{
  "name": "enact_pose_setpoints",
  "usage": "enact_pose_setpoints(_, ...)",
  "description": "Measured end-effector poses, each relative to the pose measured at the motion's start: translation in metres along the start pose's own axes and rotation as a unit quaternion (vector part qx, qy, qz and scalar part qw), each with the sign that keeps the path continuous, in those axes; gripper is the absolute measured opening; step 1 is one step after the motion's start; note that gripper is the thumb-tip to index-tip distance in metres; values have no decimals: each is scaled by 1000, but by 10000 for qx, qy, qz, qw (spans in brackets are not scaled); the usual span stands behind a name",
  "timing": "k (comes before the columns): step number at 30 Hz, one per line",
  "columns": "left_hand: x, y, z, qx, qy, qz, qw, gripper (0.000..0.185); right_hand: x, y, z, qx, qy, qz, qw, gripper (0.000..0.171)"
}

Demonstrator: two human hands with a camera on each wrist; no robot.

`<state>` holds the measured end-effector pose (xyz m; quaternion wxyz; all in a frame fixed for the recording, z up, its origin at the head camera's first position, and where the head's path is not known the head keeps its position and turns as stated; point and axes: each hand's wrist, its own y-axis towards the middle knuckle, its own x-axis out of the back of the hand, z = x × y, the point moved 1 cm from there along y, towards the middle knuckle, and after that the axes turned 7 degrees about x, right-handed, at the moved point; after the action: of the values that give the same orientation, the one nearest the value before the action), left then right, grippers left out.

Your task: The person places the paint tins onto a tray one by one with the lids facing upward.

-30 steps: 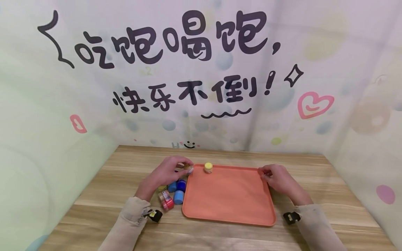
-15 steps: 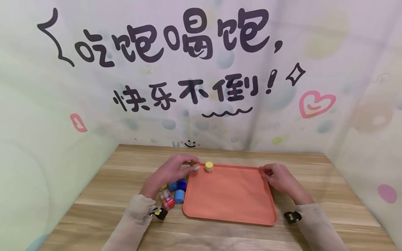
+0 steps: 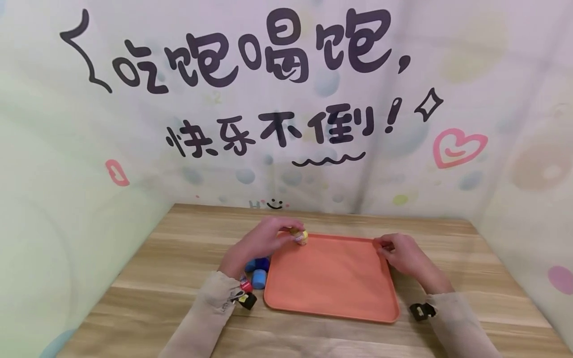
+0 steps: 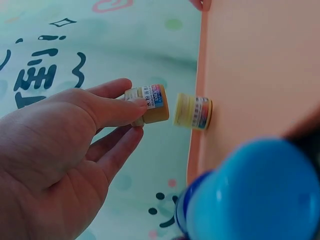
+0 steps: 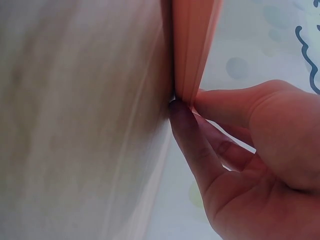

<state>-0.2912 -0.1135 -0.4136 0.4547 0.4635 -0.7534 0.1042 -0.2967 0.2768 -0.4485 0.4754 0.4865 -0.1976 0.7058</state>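
Holding a small ochre-lidded paint pot [image 4: 150, 104] between thumb and fingertips, our left hand [image 3: 261, 241] hovers at the far left corner of the orange tray [image 3: 331, 293], and the pot sits just beside a yellow-lidded pot [image 4: 194, 111] that already stands on the tray; the two look close enough that we judge a knock the main risk, since a nudge from the held pot or from a curled finger could tip the yellow one or push it along the tray; the pinch is shallow, taking the pot by its label end, so it could twist or slip as we set it down and land on its side; our right hand [image 3: 400, 253] pinches the tray's far right rim [image 5: 192, 60] between thumb and forefinger, and a pull there could shift the tray under the standing pot; the blue pots [image 3: 258, 272] and a red one [image 3: 245, 285] crowd the table [image 3: 134, 278] by our left wrist, where the sleeve [image 3: 215, 303] could sweep them over.
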Motion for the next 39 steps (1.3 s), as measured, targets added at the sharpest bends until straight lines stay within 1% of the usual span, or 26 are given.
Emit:
enact_pose_setpoints(4, -4, 8, -4, -60, -20, -1, 10000, 29, 0, -2, -1, -72, -12, 2, 10000, 24)
enact_pose_setpoints(7, -7, 14, -7, -12, -5, 21, 10000, 30, 0, -2, -2, -76, 15, 24, 10000, 24)
enact_pose_setpoints(15, -19, 28, -12, 291, 103, 113, 9995, 30, 0, -3, -3, -104, 17, 50, 9999, 24)
enact_pose_setpoints(23, -25, 39, -13, 440, -70, 371, 9983, 30, 0, -1, -3, -79, 17, 50, 10000, 24)
enact_pose_setpoints(28, -27, 44, -12, 311, -42, 417, 9986, 30, 1, 0, -1, -36, 31, 37, 10000, 23)
enact_pose_setpoints(31, -29, 46, -12, 166, 106, 377, 9991, 28, 2, 1, 0, -25, 20, 31, 10000, 24)
enact_pose_setpoints(39, -36, 46, -10, 45, 469, 338, 9983, 22, 1, 0, 0, -70, 31, 36, 10000, 24)
